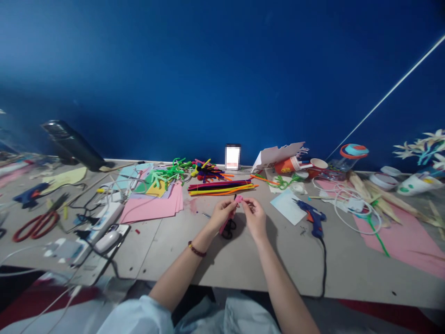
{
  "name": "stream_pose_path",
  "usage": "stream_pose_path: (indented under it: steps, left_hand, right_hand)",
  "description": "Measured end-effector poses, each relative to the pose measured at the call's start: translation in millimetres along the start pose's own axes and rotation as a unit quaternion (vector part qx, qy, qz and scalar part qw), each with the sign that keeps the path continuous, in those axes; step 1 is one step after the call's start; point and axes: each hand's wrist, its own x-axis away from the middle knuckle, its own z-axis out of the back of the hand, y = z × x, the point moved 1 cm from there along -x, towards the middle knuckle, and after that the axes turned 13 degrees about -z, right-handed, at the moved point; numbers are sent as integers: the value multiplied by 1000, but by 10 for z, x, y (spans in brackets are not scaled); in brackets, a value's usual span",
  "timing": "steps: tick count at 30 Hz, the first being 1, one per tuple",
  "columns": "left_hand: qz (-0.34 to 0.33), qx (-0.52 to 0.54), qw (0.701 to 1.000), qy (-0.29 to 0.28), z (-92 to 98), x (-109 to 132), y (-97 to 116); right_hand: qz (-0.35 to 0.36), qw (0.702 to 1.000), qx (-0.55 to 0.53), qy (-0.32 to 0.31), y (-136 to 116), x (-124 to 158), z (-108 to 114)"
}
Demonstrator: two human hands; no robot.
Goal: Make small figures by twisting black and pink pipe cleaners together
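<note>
Between the fingertips of both hands is a small pink piece (238,198), too small to tell its material. My left hand (221,215) pinches its left side, and a dark bit shows just above those fingers. My right hand (256,218) pinches it from the right, thumb and forefinger together. Below the hands lie black looped handles (228,229), perhaps of scissors, partly covered by my left hand. Just beyond the hands is a row of pipe cleaners (222,187) in purple, red, yellow and orange.
Pink paper sheets (153,207) and green pipe cleaners (170,173) lie to the left, near a power strip (104,227) and red-handled scissors (38,224). On the right are a blue glue gun (315,218) with its cord, light blue paper (289,207) and paper cups (288,165). A phone (232,157) stands against the wall.
</note>
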Motion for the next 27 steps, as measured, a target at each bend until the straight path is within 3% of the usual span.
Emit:
stream_pose_path:
  steps: [5, 11, 14, 16, 18, 21, 24, 27]
  left_hand:
    - [21, 68, 997, -25, 7, -15, -13]
    - [37, 91, 993, -61, 24, -16, -39]
    - [12, 24, 998, -52, 16, -11, -39]
    - [-44, -67, 996, -29, 11, -3, -40]
    - [-119, -187, 975, -9, 7, 17, -38]
    - [-197, -338, 920, 1, 6, 64, -29]
    - [-218, -386, 896, -1, 11, 95, -18]
    - [-217, -367, 904, -1, 17, 85, -10]
  right_hand:
    - [-128, 984, -111, -52, 12, -35, -24]
    - [-155, 971, -160, -91, -21, -35, -32]
    - [-156, 975, -141, -72, -3, -34, -25]
    - [-143, 981, -124, -47, 22, -39, -16]
    - [-121, 987, -104, -32, 46, -46, -11]
    - [-92, 993, -73, -31, 72, -57, -10]
    - [-79, 995, -54, -28, 80, -62, -11]
    - [-53, 997, -40, -41, 72, -57, -17]
